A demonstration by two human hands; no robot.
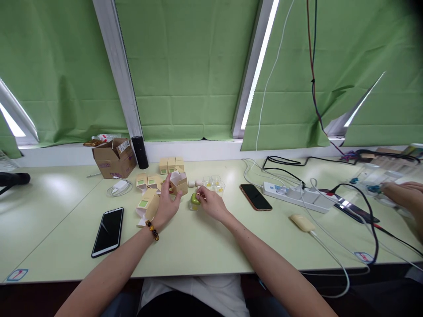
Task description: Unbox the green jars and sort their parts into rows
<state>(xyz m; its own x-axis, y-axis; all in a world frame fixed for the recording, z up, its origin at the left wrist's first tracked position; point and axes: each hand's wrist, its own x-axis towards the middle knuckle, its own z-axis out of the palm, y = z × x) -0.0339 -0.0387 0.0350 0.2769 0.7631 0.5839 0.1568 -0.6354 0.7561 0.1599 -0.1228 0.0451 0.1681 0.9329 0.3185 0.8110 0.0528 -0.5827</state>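
My left hand [167,204], with a beaded bracelet at the wrist, has its thumb and fingers around a small open carton [179,184]. Pinched at its top by my right hand [210,202] is a small clear bottle with a green cap [194,201], low over the table just right of that carton. More opened cartons [147,203] lie beside and behind my left hand, flaps out. Behind my right hand stand several small clear containers [216,184] with something yellow in them, and small pale cylindrical pieces [191,183] lie near them.
Closed small cartons [171,165] stand at the back by a black cylinder [140,152] and a cardboard box [115,160]. Phones [108,231] [255,197] lie on both sides. A power strip [297,197] with tangled cables is on the right, where another person's hand [403,193] shows.
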